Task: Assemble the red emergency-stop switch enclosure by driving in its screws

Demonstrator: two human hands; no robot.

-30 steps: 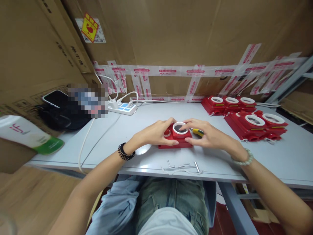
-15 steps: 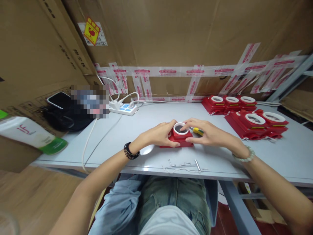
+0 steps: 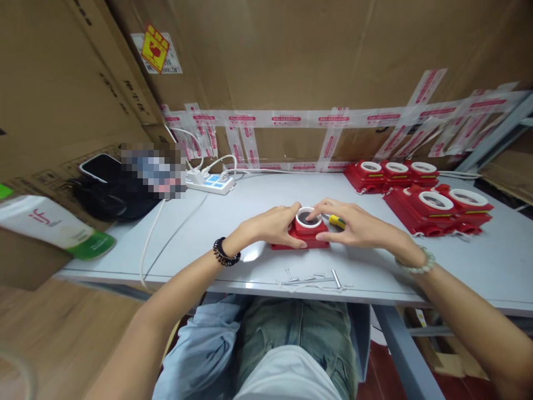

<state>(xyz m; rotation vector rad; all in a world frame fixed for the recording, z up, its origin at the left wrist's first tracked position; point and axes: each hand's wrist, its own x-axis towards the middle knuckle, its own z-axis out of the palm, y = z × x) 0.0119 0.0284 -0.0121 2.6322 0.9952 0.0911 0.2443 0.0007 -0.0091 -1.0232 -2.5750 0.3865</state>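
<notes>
Red box (image 3: 311, 235), white-ringed on top, sat on the table (image 3: 375, 272): the left hand (image 3: 275, 227) gripped its left side, the right hand (image 3: 357, 224), loosely spread, touched the dark centre (image 3: 304, 214) and front edge; this pose had barely shifted, so work seemingly stayed at one step

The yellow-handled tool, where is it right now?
In the head view, the yellow-handled tool is just right of the red box on the table, seen between the right hand's thumb and forefinger.
</notes>
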